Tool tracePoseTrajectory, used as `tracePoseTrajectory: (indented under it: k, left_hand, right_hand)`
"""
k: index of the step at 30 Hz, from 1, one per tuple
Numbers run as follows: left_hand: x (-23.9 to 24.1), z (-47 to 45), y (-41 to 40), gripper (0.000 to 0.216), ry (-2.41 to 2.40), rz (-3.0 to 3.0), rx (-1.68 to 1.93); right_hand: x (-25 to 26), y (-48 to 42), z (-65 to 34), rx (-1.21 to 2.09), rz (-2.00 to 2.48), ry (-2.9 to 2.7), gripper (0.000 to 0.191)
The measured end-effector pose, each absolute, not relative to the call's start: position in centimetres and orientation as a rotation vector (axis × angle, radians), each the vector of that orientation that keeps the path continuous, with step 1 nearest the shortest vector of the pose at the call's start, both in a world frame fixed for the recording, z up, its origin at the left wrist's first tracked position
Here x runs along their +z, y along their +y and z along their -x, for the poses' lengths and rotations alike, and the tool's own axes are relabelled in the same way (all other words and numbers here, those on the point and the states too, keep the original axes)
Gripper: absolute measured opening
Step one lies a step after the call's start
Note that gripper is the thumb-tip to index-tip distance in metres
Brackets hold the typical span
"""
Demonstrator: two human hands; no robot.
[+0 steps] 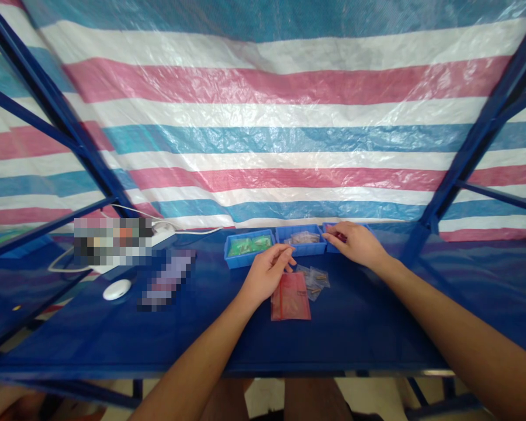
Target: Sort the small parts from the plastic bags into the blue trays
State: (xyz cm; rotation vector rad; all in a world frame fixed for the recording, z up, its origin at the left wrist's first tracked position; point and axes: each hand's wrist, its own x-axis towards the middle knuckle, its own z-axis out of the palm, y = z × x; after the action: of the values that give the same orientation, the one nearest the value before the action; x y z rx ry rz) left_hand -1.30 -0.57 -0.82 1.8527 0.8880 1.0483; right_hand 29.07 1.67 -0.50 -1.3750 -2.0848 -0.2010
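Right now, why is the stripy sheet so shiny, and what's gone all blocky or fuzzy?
Head view: white glare glints off wrinkles in the striped sheet; same view, coarse squares cover a patch beside the white oval object, and what's inside the small clear bags looks too fuzzy to name.

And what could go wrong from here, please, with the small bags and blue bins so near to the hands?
The red bag seems to touch the small clear bags, so sliding it might drag them along. The right hand is at the right blue bin and could perhaps push it. The left hand is close to the left blue bin, so a careless move might nudge that too.
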Motion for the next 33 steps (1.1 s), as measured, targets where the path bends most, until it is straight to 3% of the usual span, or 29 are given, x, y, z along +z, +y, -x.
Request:
tracePoseTrajectory:
  k: [9, 11, 16, 18, 33]
  left_hand:
    - [-0.7, 1.4, -0.7, 0.042, 0.895, -1.883, 1.044]
    - [-0.6, 1.4, -0.7, 0.041, 0.892, -1.894, 1.059]
    - [-0.5, 1.6, -0.8, 0.041, 0.910, -1.912, 1.118]
    - [-0.4, 1.6, -0.8, 0.041, 0.920, -1.918, 1.126]
    - [0.2, 1.7, -1.1, 0.034, 0.967, -1.999, 1.171]
  right_hand:
    - [1.0, -1.9, -25.2, -0.006, 1.008, -2.216, 0.024]
    - [0.9, -2.9, -23.4, 0.166, 0.857, -2.339, 0.035]
    - [-0.6, -4.1, -20.1, 0.336, 0.615, -2.500, 0.085]
    - [-1.1, -4.1, -19.8, 0.353, 0.633, -2.514, 0.092]
    - [-0.9, -4.1, -20.8, 0.515, 0.679, -2.346, 0.063]
